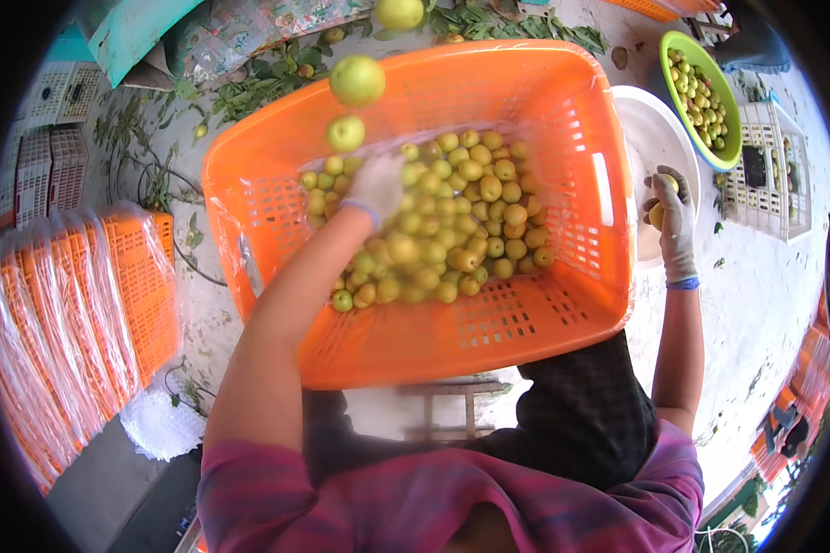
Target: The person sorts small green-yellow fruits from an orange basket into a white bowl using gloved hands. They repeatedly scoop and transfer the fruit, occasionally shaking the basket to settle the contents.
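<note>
A large orange plastic basket [415, 359] stands tilted before me, its floor covered with many yellow-green round fruits [491, 188]. My left hand [379, 183], in a pale glove, reaches down among them at the left part; its fingers are blurred, so whether it holds a fruit cannot be told. My right hand [672, 207], in a grey-white glove, is outside the basket on the right, over a white basin [657, 131], with yellowish fruits in its fingers. Larger green fruits [357, 81] appear in a row over the basket's far left rim, seemingly in mid-air.
A green basin [733, 131] of fruits and a white crate [768, 200] stand at the right. Orange baskets in clear plastic [138, 276] are stacked at the left, near white crates [48, 166]. Leafy twigs [249, 90] and a dark cable [197, 266] lie on the floor.
</note>
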{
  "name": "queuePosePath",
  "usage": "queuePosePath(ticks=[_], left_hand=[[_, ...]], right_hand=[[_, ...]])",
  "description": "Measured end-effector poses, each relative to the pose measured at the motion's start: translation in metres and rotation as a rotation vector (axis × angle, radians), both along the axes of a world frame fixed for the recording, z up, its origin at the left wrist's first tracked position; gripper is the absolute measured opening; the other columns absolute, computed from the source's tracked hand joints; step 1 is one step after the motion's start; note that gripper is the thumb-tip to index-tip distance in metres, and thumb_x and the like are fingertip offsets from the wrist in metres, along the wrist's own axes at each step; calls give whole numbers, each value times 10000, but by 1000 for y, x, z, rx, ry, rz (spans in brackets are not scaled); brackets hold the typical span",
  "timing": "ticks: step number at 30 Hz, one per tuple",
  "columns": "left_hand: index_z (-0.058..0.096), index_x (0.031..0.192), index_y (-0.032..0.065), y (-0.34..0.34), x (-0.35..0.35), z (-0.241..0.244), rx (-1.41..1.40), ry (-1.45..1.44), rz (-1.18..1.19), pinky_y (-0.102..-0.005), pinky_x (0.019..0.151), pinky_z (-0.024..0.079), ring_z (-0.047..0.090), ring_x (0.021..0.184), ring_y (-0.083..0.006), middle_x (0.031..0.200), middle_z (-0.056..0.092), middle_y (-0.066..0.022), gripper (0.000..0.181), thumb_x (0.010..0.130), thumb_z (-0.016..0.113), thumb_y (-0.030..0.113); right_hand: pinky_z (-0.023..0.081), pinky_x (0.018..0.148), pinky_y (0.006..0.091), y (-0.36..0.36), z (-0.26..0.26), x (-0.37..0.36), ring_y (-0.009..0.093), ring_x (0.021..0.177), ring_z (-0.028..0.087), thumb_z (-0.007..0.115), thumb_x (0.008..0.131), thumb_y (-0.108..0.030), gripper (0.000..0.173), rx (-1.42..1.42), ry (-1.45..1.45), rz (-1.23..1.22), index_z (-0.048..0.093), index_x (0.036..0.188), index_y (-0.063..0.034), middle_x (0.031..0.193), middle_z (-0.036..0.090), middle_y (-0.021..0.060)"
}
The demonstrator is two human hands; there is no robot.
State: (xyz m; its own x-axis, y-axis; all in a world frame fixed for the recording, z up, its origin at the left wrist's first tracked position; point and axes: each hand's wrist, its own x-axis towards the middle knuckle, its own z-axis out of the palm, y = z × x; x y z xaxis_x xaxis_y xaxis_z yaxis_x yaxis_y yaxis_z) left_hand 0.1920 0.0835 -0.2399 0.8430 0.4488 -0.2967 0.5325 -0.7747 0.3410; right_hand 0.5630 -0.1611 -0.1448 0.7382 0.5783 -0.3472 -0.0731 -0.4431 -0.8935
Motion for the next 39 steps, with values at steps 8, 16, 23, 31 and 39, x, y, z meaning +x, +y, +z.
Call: queuePosePath(ticks=[8,16,23,31,39], left_hand=[[540,1150,-44,6,14,-20,-184,343,159,-470,908,502,609,1036,-401,1120,600,-271,414,850,624,229],[527,1160,55,-22,-80,66,-974,-32,675,-287,729,479,558,833,-155,936,560,-40,354,887,589,273],[576,1090,136,-81,-113,63,-1577,52,961,-247,735,472,571,892,-94,955,568,9,207,937,564,275],[588,1045,100,-91,-103,49,-1718,-53,1046,-289,752,501,578,949,-102,1002,591,-16,223,941,591,298],[614,1042,54,-77,-104,32,-1255,-175,908,-261,712,500,574,811,-126,933,597,-35,236,925,602,259]], right_hand=[[513,731,323,0,-88,16,235,819,659,561,913,-119,216,-265,-375,-88,655,1084,-25,952,680,124],[538,775,400,102,16,-129,291,958,672,641,849,-110,232,-334,-821,1138,681,1077,-103,1073,679,107],[552,809,369,136,-14,-170,256,1038,670,717,781,-165,264,-862,-884,1626,731,1033,-89,1039,707,76],[566,748,390,88,-98,-187,275,962,697,689,800,-189,204,-1021,-553,1855,756,967,-92,1037,723,87],[543,747,448,85,-50,-213,339,926,669,624,832,-232,260,-511,-524,1472,671,1044,-88,993,678,147]])
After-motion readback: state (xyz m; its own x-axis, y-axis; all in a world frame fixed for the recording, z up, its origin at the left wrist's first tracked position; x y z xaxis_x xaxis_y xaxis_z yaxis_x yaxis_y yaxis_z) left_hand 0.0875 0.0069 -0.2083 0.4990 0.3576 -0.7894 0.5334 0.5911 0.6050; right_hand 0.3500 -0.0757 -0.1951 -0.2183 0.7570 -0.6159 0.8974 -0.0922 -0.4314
